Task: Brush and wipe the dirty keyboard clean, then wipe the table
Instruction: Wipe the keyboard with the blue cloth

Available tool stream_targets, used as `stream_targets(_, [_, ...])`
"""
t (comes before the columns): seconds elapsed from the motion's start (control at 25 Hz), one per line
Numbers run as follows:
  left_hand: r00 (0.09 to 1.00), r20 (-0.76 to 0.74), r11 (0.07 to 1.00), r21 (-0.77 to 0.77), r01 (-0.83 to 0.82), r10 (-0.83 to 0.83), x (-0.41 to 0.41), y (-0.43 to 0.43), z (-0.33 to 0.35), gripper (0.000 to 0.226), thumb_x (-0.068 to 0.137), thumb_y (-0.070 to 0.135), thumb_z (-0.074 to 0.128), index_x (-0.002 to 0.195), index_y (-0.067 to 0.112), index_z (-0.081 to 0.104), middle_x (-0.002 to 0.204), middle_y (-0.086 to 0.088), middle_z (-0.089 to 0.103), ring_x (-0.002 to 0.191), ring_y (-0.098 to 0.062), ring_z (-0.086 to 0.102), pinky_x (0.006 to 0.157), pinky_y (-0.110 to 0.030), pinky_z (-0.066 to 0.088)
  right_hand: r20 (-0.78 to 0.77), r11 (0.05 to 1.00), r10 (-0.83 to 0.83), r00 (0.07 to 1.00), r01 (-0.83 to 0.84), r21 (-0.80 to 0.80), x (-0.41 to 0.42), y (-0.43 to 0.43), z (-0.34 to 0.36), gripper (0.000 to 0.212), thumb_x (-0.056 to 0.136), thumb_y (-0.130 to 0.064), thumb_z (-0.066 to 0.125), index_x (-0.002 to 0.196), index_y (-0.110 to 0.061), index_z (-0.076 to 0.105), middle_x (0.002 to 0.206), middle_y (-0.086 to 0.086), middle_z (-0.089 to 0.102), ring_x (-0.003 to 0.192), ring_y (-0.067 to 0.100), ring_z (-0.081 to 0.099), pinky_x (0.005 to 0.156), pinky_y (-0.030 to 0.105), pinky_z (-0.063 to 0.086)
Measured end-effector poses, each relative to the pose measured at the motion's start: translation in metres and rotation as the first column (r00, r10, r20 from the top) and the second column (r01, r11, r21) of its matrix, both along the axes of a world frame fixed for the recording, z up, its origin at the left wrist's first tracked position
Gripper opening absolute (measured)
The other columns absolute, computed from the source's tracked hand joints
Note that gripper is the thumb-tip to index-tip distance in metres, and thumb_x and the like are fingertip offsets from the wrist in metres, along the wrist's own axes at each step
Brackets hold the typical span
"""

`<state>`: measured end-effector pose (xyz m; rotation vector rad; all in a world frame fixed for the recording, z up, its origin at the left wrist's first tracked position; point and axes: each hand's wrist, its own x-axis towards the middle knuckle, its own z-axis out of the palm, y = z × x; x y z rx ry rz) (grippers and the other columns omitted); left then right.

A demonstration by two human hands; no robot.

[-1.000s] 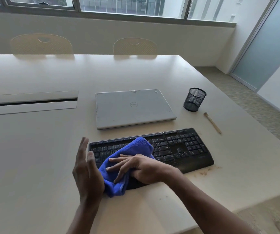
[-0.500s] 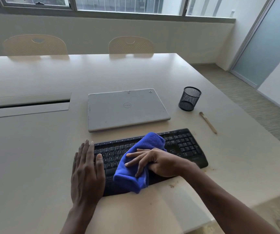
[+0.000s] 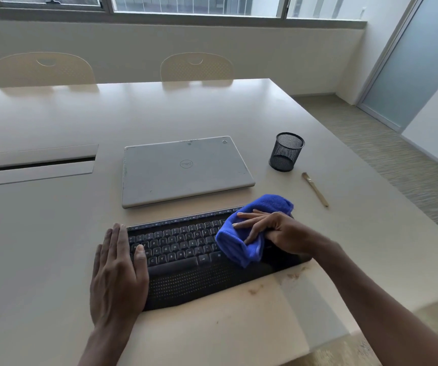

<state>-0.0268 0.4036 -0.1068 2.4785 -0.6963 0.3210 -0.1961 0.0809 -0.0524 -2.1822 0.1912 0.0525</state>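
Black keyboard (image 3: pixel 186 249) lies flat on the table (image 3: pixel 54 233), directly under both my hands, long side across the view. Left hand (image 3: pixel 117 270) is flat on its left end: fingers straight and together, thumb on the keys, outer palm on the table. Right hand (image 3: pixel 273 229) is over its right part, fingers spread and straight, pressing a bunched blue cloth (image 3: pixel 249 233) onto the keys; can't see that thumb. The cloth hides the right key block and reaches the keyboard's far edge. Brown smears (image 3: pixel 256 289) on the table just this side of the keyboard, under the right forearm. Past the hands: closed grey Dell laptop (image 3: pixel 186 170), near the keyboard, not touching. Beyond and right of the right hand: small wooden brush (image 3: pixel 315 189) lying flat, black mesh pen cup (image 3: pixel 286 151) upright just past it. Far left of the left hand: cable slot (image 3: pixel 35 165) in the tabletop
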Motion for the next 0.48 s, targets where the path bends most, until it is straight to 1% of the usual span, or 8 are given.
stream_targets(0.08, [1.0, -0.007, 1.0, 0.004, -0.01, 0.01, 0.0, 0.0, 0.001, 0.068, 0.105, 0.041, 0.029, 0.159, 0.002, 0.037, 0.167, -0.014, 0.036, 0.157, -0.025, 0.028, 0.129, -0.044, 0.021, 0.011, 0.994, -0.087, 0.996, 0.088, -0.066, -0.008, -0.008, -0.001, 0.07, 0.068, 0.026, 0.038, 0.104, -0.015, 0.083, 0.139, -0.012, 0.064, 0.147, -0.003, 0.036, 0.13, 0.032, 0.012])
stream_targets(0.16, [1.0, -0.015, 1.0, 0.004, -0.015, 0.016, -0.001, 0.0, 0.001, 0.067, 0.104, 0.041, 0.029, 0.159, 0.002, 0.038, 0.167, -0.014, 0.036, 0.157, -0.025, 0.029, 0.129, -0.043, 0.021, 0.012, 0.968, -0.173, 0.985, 0.172, -0.182, -0.016, -0.01, -0.001, 0.076, 0.075, 0.025, 0.04, 0.117, -0.024, 0.079, 0.149, -0.016, 0.054, 0.149, -0.005, 0.03, 0.13, 0.036, 0.012])
stream_targets(0.24, [1.0, -0.019, 1.0, 0.006, -0.025, 0.025, -0.002, -0.001, 0.002, 0.067, 0.104, 0.04, 0.03, 0.158, 0.002, 0.038, 0.166, -0.015, 0.037, 0.157, -0.026, 0.03, 0.129, -0.044, 0.022, 0.008, 0.918, -0.283, 0.959, 0.274, -0.287, -0.024, -0.003, 0.001, 0.078, 0.08, 0.022, 0.039, 0.131, -0.029, 0.07, 0.156, -0.014, 0.043, 0.152, 0.0, 0.025, 0.13, 0.038, 0.013])
stream_targets(0.32, [0.999, -0.028, 0.999, 0.002, -0.035, 0.036, -0.002, -0.002, 0.002, 0.066, 0.104, 0.04, 0.03, 0.158, 0.002, 0.039, 0.165, -0.015, 0.038, 0.156, -0.026, 0.031, 0.129, -0.044, 0.023, -0.013, 0.828, -0.389, 0.921, 0.344, -0.444, -0.028, 0.013, 0.005, 0.077, 0.088, 0.016, 0.038, 0.145, -0.032, 0.057, 0.164, -0.009, 0.034, 0.156, 0.01, 0.021, 0.129, 0.04, 0.016])
stream_targets(0.36, [0.999, -0.034, 0.999, 0.0, -0.041, 0.041, -0.002, -0.002, 0.002, 0.066, 0.104, 0.039, 0.031, 0.158, 0.002, 0.04, 0.165, -0.015, 0.039, 0.156, -0.027, 0.032, 0.128, -0.044, 0.024, -0.032, 0.768, -0.432, 0.901, 0.349, -0.537, -0.027, 0.023, 0.007, 0.075, 0.091, 0.011, 0.038, 0.151, -0.033, 0.049, 0.167, -0.005, 0.028, 0.157, 0.015, 0.02, 0.129, 0.04, 0.017])
stream_targets(0.44, [0.998, -0.043, 0.999, 0.004, -0.048, 0.049, -0.001, -0.002, 0.002, 0.066, 0.104, 0.039, 0.031, 0.157, 0.002, 0.041, 0.164, -0.016, 0.04, 0.155, -0.027, 0.033, 0.128, -0.045, 0.026, -0.11, 0.657, -0.522, 0.846, 0.317, -0.684, -0.021, 0.047, 0.01, 0.072, 0.097, 0.004, 0.036, 0.161, -0.028, 0.031, 0.171, 0.005, 0.018, 0.158, 0.025, 0.018, 0.128, 0.043, 0.021])
stream_targets(0.48, [0.998, -0.047, 0.999, 0.006, -0.048, 0.048, -0.001, -0.002, 0.002, 0.066, 0.104, 0.039, 0.031, 0.157, 0.002, 0.041, 0.164, -0.015, 0.041, 0.155, -0.027, 0.033, 0.127, -0.046, 0.027, -0.167, 0.624, -0.568, 0.806, 0.289, -0.726, -0.015, 0.06, 0.013, 0.069, 0.1, 0.001, 0.035, 0.163, -0.024, 0.023, 0.172, 0.012, 0.014, 0.157, 0.031, 0.019, 0.127, 0.045, 0.023])
